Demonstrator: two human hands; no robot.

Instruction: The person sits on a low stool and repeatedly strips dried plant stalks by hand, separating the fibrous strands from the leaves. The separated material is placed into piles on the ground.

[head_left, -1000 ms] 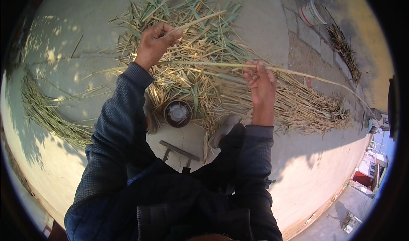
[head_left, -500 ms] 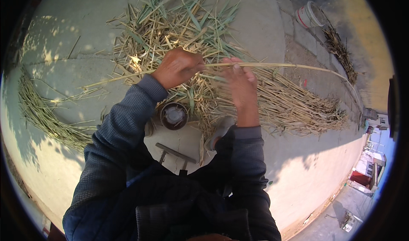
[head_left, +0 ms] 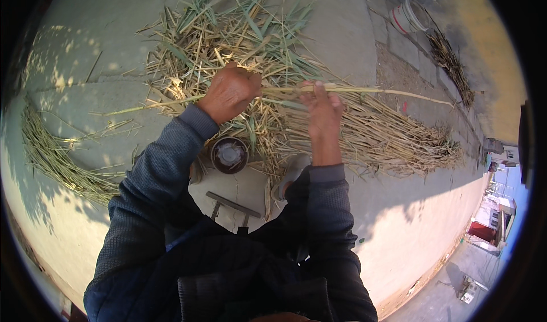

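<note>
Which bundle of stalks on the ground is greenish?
The curved bundle at far left; the tan bundle lies nearest the right hand, the dark brown bundle beside the bucket.

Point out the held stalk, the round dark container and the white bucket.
Held stalk (head_left: 359,89), head view: stretch toward the picture's right.
Round dark container (head_left: 245,155), head view: rim, right side.
White bucket (head_left: 402,18), head view: outer side wall.

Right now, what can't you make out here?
Head view:
Left hand: fingertips hidden by its own back.
Stalk: stretch inside that fist, covered.
Right hand: fingers blurred, grip unclear.
Green stalk bundle: right end, hidden by left sleeve.
Dark round container: contents too small to identify.
</note>
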